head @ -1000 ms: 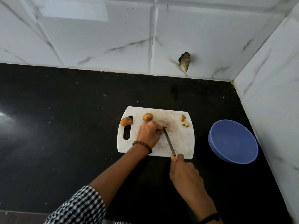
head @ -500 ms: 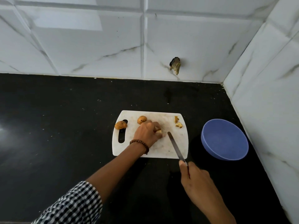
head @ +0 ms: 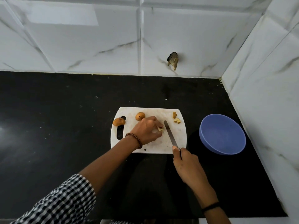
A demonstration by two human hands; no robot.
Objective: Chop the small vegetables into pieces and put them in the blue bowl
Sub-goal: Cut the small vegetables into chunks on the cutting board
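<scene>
A white cutting board lies on the black counter. My left hand rests on the board, its fingertips pinching a small brown vegetable piece. My right hand grips the handle of a knife, whose blade lies on the board just right of that piece. Two whole brown vegetables sit on the board's left: one near the far edge, another by the handle slot. Cut pieces lie at the far right corner. The blue bowl stands right of the board with nothing in it.
White marble-tiled walls close the counter at the back and right. A dark broken spot marks the back wall. The black counter stretches wide to the left of the board.
The knife drew back to the right off the vegetable piece, then returned beside it. My left hand stayed on the piece. The camera view tilted slightly.
</scene>
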